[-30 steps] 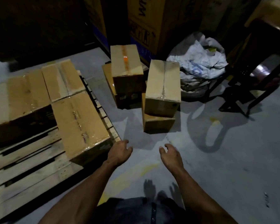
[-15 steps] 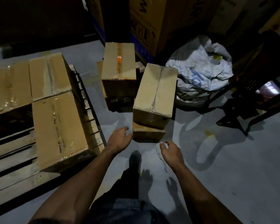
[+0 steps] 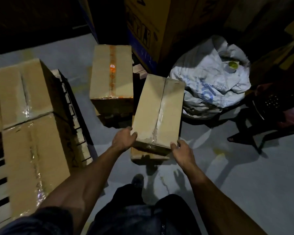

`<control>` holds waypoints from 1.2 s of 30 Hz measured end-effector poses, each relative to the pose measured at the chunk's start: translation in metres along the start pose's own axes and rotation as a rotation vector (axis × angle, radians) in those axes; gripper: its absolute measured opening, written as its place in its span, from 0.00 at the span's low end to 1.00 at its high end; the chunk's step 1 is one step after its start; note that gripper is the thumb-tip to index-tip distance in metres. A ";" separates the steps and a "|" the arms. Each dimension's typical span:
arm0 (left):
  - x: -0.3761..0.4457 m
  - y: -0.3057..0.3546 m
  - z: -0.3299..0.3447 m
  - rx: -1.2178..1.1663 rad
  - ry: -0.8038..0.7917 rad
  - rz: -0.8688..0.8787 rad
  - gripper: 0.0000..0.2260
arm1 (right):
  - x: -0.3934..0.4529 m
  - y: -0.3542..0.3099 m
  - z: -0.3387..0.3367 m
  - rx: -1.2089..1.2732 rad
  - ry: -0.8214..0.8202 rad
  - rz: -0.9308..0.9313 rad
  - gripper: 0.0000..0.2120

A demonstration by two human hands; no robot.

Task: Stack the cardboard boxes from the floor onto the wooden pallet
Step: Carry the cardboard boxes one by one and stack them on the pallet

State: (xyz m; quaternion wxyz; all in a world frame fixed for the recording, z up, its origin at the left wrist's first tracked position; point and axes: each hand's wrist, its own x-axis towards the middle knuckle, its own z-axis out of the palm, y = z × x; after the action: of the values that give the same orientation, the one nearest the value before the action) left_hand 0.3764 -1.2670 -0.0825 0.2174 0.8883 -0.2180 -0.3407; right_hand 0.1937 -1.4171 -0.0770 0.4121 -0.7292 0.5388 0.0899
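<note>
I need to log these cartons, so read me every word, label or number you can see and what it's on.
Nothing reads as whole text.
Large carton: black print, cropped and dark, unreadable.
Box with the orange tape: small round sticker, too small.
White sack: blue print, creased, illegible.
Box on the pallet: faint side print, blurred.

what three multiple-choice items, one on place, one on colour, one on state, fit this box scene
1. Where does the clear-taped box at the person's hands rest?
A. on another box
B. on the wooden pallet
C. on the chair

2. What colour is the sticker on the box with the printed tape?
A. green
B. orange
C. blue

3. What are the two hands doing?
A. hanging idle
B. touching the near corners of the clear-taped box
C. lifting the white sack

Answers: 1 A, the lower box pokes out beneath it. 2 B, the sticker glows orange. 3 B, the left hand and right hand each meet a near corner.
</note>
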 end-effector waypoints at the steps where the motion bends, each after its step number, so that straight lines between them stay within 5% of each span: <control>1: 0.011 0.005 -0.003 -0.005 -0.007 -0.012 0.23 | 0.012 -0.004 -0.004 0.004 -0.001 0.001 0.23; 12: 0.127 0.057 0.017 -0.184 0.065 -0.283 0.25 | 0.180 -0.025 -0.040 0.069 -0.056 -0.003 0.24; 21: 0.246 0.062 0.066 -0.504 0.223 -0.587 0.24 | 0.331 -0.003 -0.018 0.126 -0.097 0.032 0.38; 24: 0.276 0.045 0.079 -0.504 0.230 -0.642 0.32 | 0.358 -0.001 -0.007 0.148 -0.062 0.017 0.36; 34: 0.337 0.025 0.102 -0.337 0.168 -0.710 0.28 | 0.391 0.022 0.043 0.283 -0.106 0.142 0.49; 36: 0.342 0.018 0.106 -0.355 0.160 -0.691 0.22 | 0.393 0.030 0.048 0.309 -0.100 0.152 0.50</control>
State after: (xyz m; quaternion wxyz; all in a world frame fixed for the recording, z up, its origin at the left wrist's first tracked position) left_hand 0.5273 -1.4901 -0.3188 0.2567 0.8817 0.1737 -0.3558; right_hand 0.3415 -1.6655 -0.3487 0.5375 -0.6092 0.5785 0.0732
